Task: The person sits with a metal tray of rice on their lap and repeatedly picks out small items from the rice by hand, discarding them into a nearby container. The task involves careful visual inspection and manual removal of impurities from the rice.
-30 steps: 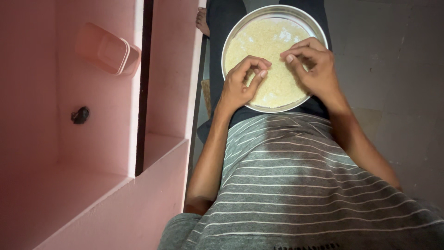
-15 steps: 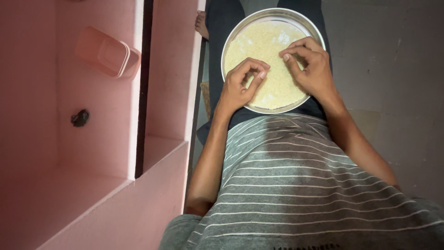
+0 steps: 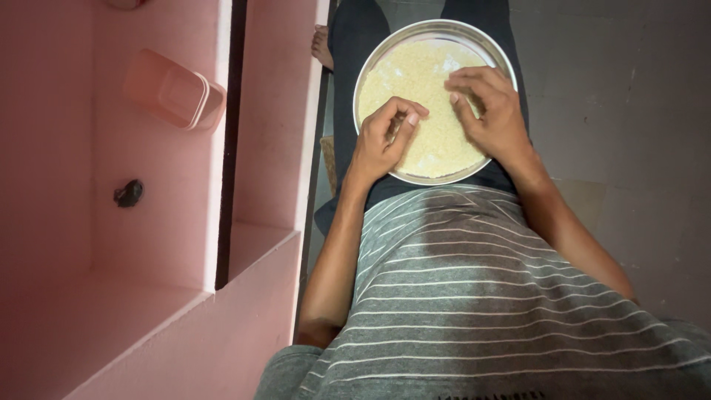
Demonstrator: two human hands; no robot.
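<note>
With the left hand (image 3: pixel 381 141) pinching grains and the right hand (image 3: pixel 489 111) spread on the rice (image 3: pixel 415 81), sorting goes best in thin patches, keeping the plate (image 3: pixel 370 63) level.

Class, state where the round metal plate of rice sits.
The metal plate rests on the person's lap at top centre of the head view, under both hands, right of the pink wall.

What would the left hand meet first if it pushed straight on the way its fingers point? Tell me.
Probably the right hand. The left hand points its curled fingers up and to the right across the rice in the round metal plate. Depth is unclear, so it might pass beneath.
</note>
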